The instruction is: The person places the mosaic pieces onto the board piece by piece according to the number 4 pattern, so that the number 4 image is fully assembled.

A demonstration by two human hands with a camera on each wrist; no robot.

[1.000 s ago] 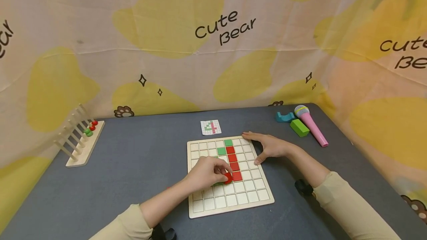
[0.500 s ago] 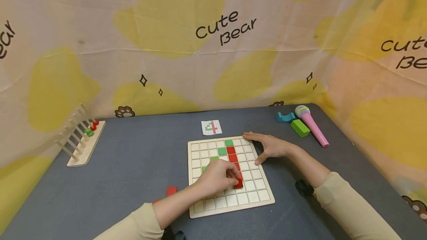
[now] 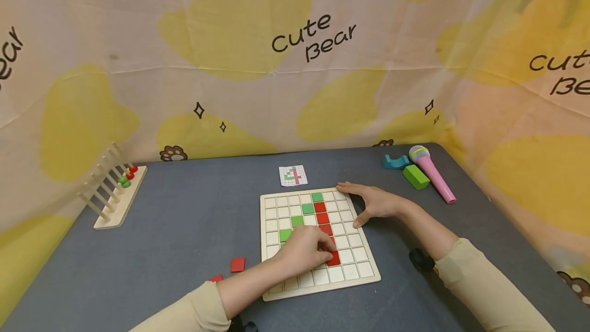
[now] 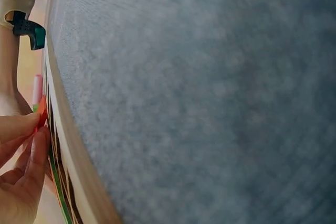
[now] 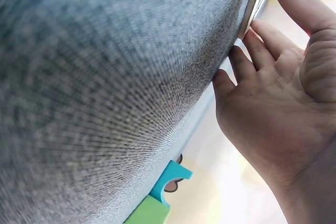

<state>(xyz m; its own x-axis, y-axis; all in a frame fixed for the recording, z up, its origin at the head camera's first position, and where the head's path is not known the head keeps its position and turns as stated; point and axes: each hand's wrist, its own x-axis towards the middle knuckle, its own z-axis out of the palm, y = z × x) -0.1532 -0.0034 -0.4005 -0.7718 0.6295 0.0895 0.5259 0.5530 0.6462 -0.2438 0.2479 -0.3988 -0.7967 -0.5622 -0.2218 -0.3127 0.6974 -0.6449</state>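
A pale wooden grid board (image 3: 277, 291) lies on the table, its squares partly filled with green tiles (image 3: 297, 221) on a diagonal and red tiles (image 3: 322, 218) in a column. Over its lower part, my left hand (image 3: 305, 251) pinches a red tile (image 3: 333, 258) at the column's lower end. The left wrist view shows that red tile (image 4: 42, 109) tilted between thumb and fingertips. Some squares are hidden under this hand. My right hand (image 3: 375, 203) rests against the board's upper right edge, thumb and fingers spread apart; in the right wrist view its fingers look fairly straight.
Two loose red tiles (image 3: 237, 264) lie left of the board. Behind it is a pattern card (image 3: 293, 175). A peg rack (image 3: 121, 204) with beads stands far left. At the right are a pink toy microphone (image 3: 435, 175), a green block (image 3: 416, 177) and a teal curved block (image 3: 395, 162).
My left hand has carried the red tile right and down to the lower end of the red column. The loose red tiles have come into sight. My right hand stays put.
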